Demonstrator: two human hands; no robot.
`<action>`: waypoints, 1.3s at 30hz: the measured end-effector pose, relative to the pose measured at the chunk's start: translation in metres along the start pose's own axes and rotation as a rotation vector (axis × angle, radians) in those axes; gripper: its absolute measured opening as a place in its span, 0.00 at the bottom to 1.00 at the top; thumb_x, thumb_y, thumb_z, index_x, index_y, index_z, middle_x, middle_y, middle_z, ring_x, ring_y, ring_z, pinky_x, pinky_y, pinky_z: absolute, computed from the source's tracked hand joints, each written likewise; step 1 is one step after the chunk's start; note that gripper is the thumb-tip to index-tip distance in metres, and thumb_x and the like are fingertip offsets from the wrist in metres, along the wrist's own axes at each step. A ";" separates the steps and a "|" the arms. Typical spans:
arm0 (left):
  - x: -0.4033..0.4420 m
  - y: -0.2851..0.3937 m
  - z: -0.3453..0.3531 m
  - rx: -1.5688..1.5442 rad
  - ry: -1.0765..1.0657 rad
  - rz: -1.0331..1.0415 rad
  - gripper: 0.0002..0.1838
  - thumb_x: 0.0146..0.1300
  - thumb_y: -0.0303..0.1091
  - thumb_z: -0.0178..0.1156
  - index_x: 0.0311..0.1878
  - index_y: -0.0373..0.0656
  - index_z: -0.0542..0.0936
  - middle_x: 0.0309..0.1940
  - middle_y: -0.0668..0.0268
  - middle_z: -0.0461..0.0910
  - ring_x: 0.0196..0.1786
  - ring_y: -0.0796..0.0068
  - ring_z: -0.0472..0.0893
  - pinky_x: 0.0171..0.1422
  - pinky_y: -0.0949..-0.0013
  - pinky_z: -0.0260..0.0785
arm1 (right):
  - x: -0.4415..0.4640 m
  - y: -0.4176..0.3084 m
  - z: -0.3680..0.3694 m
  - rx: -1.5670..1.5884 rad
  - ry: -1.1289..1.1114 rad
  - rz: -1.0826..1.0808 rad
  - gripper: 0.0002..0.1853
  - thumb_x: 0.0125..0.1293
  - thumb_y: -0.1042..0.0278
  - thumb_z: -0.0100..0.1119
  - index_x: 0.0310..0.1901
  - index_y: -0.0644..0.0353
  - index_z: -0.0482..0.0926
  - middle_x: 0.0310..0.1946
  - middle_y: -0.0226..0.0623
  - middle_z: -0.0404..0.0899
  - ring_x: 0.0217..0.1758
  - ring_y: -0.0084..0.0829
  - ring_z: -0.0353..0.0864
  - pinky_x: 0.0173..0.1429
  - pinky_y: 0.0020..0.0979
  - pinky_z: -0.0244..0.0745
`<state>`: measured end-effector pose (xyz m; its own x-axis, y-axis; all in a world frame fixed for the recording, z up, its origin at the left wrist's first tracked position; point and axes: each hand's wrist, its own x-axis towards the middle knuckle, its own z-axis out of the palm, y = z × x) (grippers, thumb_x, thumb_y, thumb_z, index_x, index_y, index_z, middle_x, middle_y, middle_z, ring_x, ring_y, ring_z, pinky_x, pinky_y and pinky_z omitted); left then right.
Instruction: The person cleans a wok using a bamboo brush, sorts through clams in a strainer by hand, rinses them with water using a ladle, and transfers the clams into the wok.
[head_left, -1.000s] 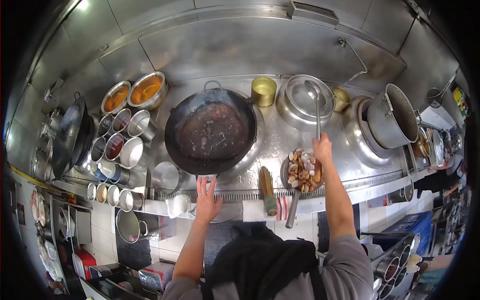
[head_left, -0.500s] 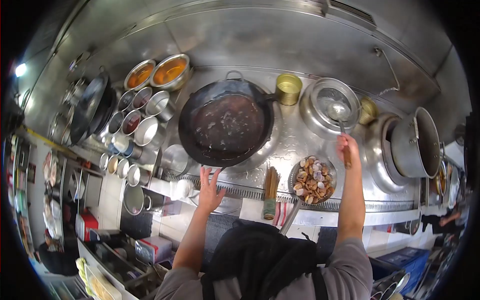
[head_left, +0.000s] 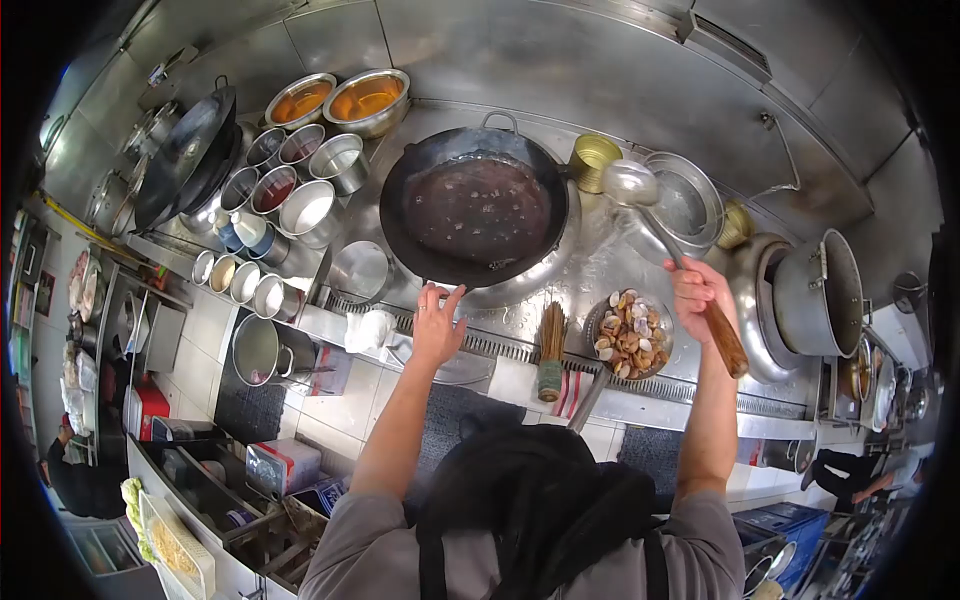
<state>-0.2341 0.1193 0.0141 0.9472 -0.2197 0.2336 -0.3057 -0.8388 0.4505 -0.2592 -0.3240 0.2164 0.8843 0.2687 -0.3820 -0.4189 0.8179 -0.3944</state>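
Note:
A long-handled ladle (head_left: 633, 186) with a wooden grip is in my right hand (head_left: 702, 300), its bowl raised between the gold tin and the metal strainer pot (head_left: 688, 205). My left hand (head_left: 438, 322) has its fingers spread at the near rim of a large black wok (head_left: 478, 210), which holds dark, bubbling liquid. Whether the fingertips touch the wok is hard to tell. Below my right hand, shells fill a perforated skimmer (head_left: 632, 335) on the steel counter. A bamboo brush (head_left: 551, 352) stands left of them.
Metal cups (head_left: 308, 213) and two bowls of orange liquid (head_left: 368, 98) stand on the left. Another wok (head_left: 187, 160) leans behind them. To the right is a tall pot (head_left: 822, 292). A gold tin (head_left: 595, 163) sits near the back wall. People (head_left: 850, 475) are at the far right and left.
The ladle has come up out of the strainer pot and swung left towards the wok, held in my right hand. My left hand stays by the wok's near rim. The camera view has shifted.

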 end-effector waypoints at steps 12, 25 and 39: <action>-0.012 -0.011 -0.004 -0.049 -0.032 0.094 0.39 0.59 0.34 0.71 0.75 0.55 0.70 0.68 0.59 0.67 0.80 0.47 0.58 0.70 0.42 0.68 | 0.075 0.132 0.027 -0.623 0.182 -0.077 0.09 0.70 0.70 0.62 0.35 0.58 0.72 0.20 0.27 0.72 0.16 0.20 0.68 0.18 0.27 0.61; -0.139 0.164 0.100 -0.632 -0.745 -0.096 0.29 0.67 0.44 0.70 0.61 0.34 0.72 0.46 0.54 0.82 0.47 0.63 0.84 0.51 0.61 0.77 | 0.007 0.012 -0.151 -1.507 0.641 -0.762 0.23 0.69 0.61 0.65 0.60 0.64 0.75 0.20 0.42 0.80 0.21 0.37 0.81 0.31 0.42 0.76; -0.127 0.288 0.224 -0.497 -0.467 -0.412 0.27 0.74 0.49 0.62 0.60 0.34 0.71 0.33 0.58 0.81 0.35 0.68 0.82 0.42 0.62 0.74 | 0.041 -0.219 -0.310 -1.579 0.621 -0.443 0.17 0.68 0.62 0.61 0.51 0.69 0.78 0.22 0.45 0.82 0.23 0.38 0.85 0.30 0.42 0.77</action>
<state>-0.4207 -0.2060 -0.0787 0.9026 -0.2189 -0.3708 0.1744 -0.6014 0.7797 -0.1949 -0.6498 0.0283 0.9321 -0.3430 -0.1167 -0.3042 -0.5660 -0.7662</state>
